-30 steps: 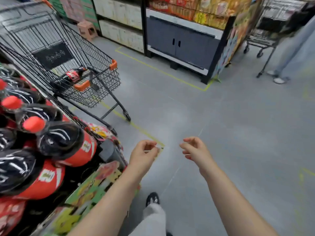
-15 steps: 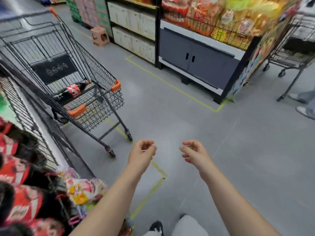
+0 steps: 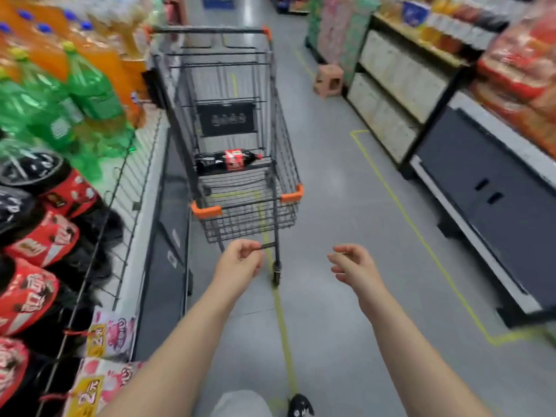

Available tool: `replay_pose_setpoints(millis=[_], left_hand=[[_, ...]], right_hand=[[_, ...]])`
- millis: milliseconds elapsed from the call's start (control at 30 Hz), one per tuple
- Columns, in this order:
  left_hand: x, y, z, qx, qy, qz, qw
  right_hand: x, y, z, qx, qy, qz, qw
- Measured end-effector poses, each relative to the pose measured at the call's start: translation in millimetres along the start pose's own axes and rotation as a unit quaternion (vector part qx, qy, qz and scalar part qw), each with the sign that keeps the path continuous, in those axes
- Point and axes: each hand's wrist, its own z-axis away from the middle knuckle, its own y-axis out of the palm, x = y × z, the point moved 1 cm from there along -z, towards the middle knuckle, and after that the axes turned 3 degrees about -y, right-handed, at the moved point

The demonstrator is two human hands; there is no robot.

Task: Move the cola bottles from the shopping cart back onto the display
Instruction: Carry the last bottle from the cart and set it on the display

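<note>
The view has swung round in the last second: where the shopping cart (image 3: 228,130) stood off to the left at an angle a moment ago, it now sits straight ahead in the aisle, its near end facing the person, so the walk back for another bottle looks well under way. The display (image 3: 141,164) runs down the left side, a wire-fronted shelf with cola bottles (image 3: 42,236) lying on their sides at the near end and green and orange soft drinks further along; part of the wire shelf between them looks bare, which may be where a returned bottle belongs. On the right, well apart across the grey floor, stand other shelves and a dark cabinet. Inside the cart's basket a single cola bottle (image 3: 227,160) lies on its side, cap to the right, and no other bottle shows in it, so this is probably the last one to fetch. Both arms reach forward, short of the cart. The left hand (image 3: 239,261) is loosely curled and holds nothing; the right hand (image 3: 353,263) is likewise half-open and empty, fingers bent, ready to take the bottle.
</note>
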Motion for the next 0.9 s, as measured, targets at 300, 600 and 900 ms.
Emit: replay_pose_setpoints(millis=[300, 600, 900], left_hand=[[-22, -65, -100, -0.153, -0.023, 0.024, 0.988], [-64, -122, -241, -0.134, -0.056, -0.013, 0.989], [-96, -114, -366, -0.071, -0.078, -0.081, 0.991]], right_hand=[[50, 123, -125, 0.179, -0.027, 0.05, 0.982], [77, 237, -227, 0.206, 0.009, 0.058, 0.977], [92, 272, -342, 0.179, 0.058, 0.075, 0.979]])
